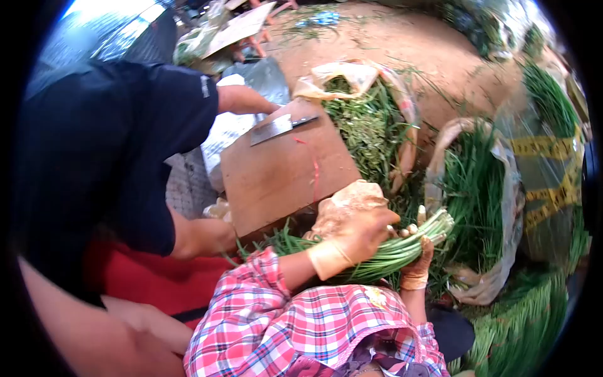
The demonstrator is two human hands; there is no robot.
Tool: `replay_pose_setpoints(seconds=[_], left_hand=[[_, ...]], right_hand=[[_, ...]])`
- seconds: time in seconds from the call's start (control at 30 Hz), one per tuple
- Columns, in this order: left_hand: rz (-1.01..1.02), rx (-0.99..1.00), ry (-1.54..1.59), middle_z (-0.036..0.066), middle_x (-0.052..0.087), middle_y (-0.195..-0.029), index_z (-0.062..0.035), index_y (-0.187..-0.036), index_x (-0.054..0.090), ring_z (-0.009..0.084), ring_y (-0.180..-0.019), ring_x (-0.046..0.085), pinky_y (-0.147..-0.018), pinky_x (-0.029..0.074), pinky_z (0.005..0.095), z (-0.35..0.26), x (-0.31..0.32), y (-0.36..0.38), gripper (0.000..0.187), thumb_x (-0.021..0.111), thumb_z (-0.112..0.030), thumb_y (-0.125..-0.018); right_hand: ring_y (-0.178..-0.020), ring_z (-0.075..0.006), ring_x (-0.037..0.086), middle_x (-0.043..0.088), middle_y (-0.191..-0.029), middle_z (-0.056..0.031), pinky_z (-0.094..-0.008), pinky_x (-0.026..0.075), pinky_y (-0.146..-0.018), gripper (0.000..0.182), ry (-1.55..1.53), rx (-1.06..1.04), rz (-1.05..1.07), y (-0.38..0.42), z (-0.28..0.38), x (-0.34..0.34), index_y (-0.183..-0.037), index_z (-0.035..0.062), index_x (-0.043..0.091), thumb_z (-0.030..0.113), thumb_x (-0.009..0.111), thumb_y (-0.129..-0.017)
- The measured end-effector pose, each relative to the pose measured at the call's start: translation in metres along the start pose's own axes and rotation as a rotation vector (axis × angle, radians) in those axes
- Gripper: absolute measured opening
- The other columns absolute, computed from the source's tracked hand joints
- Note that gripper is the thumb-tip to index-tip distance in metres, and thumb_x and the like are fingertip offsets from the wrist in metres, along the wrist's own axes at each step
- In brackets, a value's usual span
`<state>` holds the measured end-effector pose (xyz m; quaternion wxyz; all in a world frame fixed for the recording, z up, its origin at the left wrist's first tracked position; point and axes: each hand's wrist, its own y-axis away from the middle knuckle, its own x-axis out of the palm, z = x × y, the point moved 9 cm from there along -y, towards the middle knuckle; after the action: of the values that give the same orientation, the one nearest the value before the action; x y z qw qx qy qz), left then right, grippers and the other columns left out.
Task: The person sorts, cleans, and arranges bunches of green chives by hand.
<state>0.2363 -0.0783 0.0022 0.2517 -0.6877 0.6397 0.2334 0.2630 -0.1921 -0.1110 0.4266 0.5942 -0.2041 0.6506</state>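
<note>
A bundle of long green stems (383,259) with pale, whitish ends lies across my lap, its ends pointing right. My left hand (355,242), in a tan glove, is closed over the bundle near those ends; its fingertips are slightly blurred. My right hand (419,257), also gloved, wraps round the stems from the right side, with light fingertips showing above them. Just beyond my left hand is a crumpled tan cloth or bag (348,200). Farther ahead, a brown board (282,173) carries a cleaver (273,130) and a thin red strip.
Left, a person in dark clothes (119,151) leans in, one forearm behind the board and another beside its near-left edge. Ahead is an open bag of green trimmings (367,125). Right are a bag of long green stems (474,188) and piled stems (521,327).
</note>
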Motion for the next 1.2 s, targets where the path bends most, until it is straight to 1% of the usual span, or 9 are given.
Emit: replay_pose_setpoints(seconds=[0.07, 0.17, 0.27, 0.43, 0.5, 0.7, 0.83, 1.03, 1.2], left_hand=[[0.043, -0.194, 0.053, 0.018, 0.061, -0.103, -0.0007, -0.109, 0.057, 0.0297, -0.094, 0.060, -0.081, 0.048, 0.0358, 0.027, -0.011, 0.006, 0.029, 0.056, -0.008, -0.082], [0.038, -0.199, 0.223, 0.016, 0.064, -0.098, -0.0005, -0.107, 0.060, 0.0253, -0.091, 0.062, -0.078, 0.048, 0.0324, 0.045, -0.018, 0.018, 0.028, 0.055, -0.018, -0.085], [0.316, -0.371, 0.314, 0.014, 0.065, -0.099, 0.0004, -0.111, 0.058, 0.0212, -0.093, 0.062, -0.082, 0.047, 0.0295, 0.054, 0.002, 0.031, 0.036, 0.057, -0.026, -0.087], [0.429, -0.470, 0.433, 0.013, 0.064, -0.099, 0.0013, -0.117, 0.053, 0.0194, -0.094, 0.061, -0.083, 0.047, 0.0294, 0.041, 0.024, 0.036, 0.043, 0.065, -0.019, -0.081], [0.451, -0.638, 0.720, 0.013, 0.062, -0.103, 0.0008, -0.120, 0.050, 0.0208, -0.096, 0.060, -0.084, 0.047, 0.0306, 0.045, 0.035, 0.037, 0.047, 0.067, -0.008, -0.077], [0.098, -0.590, 1.077, 0.015, 0.064, -0.096, 0.0002, -0.121, 0.048, 0.0194, -0.085, 0.063, -0.078, 0.050, 0.0296, 0.045, 0.002, 0.007, 0.045, 0.062, 0.003, -0.078], [0.096, -0.457, 0.959, 0.016, 0.065, -0.095, 0.0044, -0.111, 0.055, 0.0196, -0.085, 0.063, -0.074, 0.051, 0.0291, 0.033, -0.016, -0.031, 0.032, 0.062, 0.001, -0.080], [0.380, -0.402, 0.593, 0.005, 0.065, -0.083, 0.0011, -0.095, 0.065, 0.0101, -0.076, 0.060, -0.070, 0.048, 0.0228, 0.025, 0.063, -0.034, 0.018, 0.066, -0.002, -0.077], [0.244, -0.146, 0.169, 0.009, 0.064, -0.086, 0.0047, -0.095, 0.061, 0.0116, -0.075, 0.062, -0.070, 0.049, 0.0246, 0.004, 0.047, -0.026, 0.021, 0.065, -0.009, -0.080]], right_hand=[[-0.089, -0.0189, 0.055, 0.053, -0.093, -0.0037, -0.0523, 0.034, -0.101, 0.077, 0.037, 0.008, 0.070, 0.003, 0.001, 0.006, -0.143, 0.0117, 0.017, 0.024, 0.060, -0.080], [-0.089, -0.0183, 0.054, 0.050, -0.092, -0.0029, -0.0537, 0.029, -0.104, 0.075, -0.019, 0.044, 0.093, 0.007, -0.005, -0.005, -0.143, 0.0120, 0.016, 0.028, 0.057, -0.082], [-0.090, -0.0190, 0.053, 0.052, -0.091, -0.0029, -0.0537, 0.030, -0.104, 0.076, 0.010, -0.008, 0.148, 0.010, 0.003, 0.019, -0.142, 0.0094, 0.018, 0.025, 0.060, -0.081], [-0.090, -0.0196, 0.052, 0.050, -0.092, -0.0031, -0.0487, 0.034, -0.102, 0.082, 0.039, -0.032, 0.175, 0.016, 0.008, 0.027, -0.143, 0.0088, 0.015, 0.025, 0.064, -0.079], [-0.094, -0.0215, 0.054, 0.052, -0.096, -0.0041, -0.0476, 0.037, -0.100, 0.078, -0.036, 0.019, 0.147, 0.020, 0.004, 0.016, -0.143, 0.0122, 0.018, 0.019, 0.062, -0.078], [-0.095, -0.0214, 0.056, 0.054, -0.096, -0.0044, -0.0461, 0.043, -0.095, 0.077, 0.014, -0.010, 0.067, 0.021, 0.004, 0.010, -0.140, 0.0087, 0.023, 0.023, 0.064, -0.076], [-0.091, -0.0206, 0.058, 0.056, -0.099, -0.0054, -0.0424, 0.048, -0.089, 0.077, 0.024, 0.018, -0.003, 0.020, 0.002, 0.004, -0.139, 0.0080, 0.026, 0.022, 0.067, -0.076], [-0.101, -0.0198, 0.055, 0.051, -0.114, -0.0087, -0.0342, 0.047, -0.089, 0.077, 0.169, -0.007, -0.150, 0.027, 0.007, 0.006, -0.136, 0.0049, 0.030, 0.025, 0.070, -0.073], [-0.107, -0.0189, 0.050, 0.050, -0.115, -0.0083, -0.0332, 0.043, -0.093, 0.083, 0.290, -0.025, -0.105, 0.027, 0.013, 0.005, -0.136, 0.0042, 0.030, 0.030, 0.074, -0.070]])
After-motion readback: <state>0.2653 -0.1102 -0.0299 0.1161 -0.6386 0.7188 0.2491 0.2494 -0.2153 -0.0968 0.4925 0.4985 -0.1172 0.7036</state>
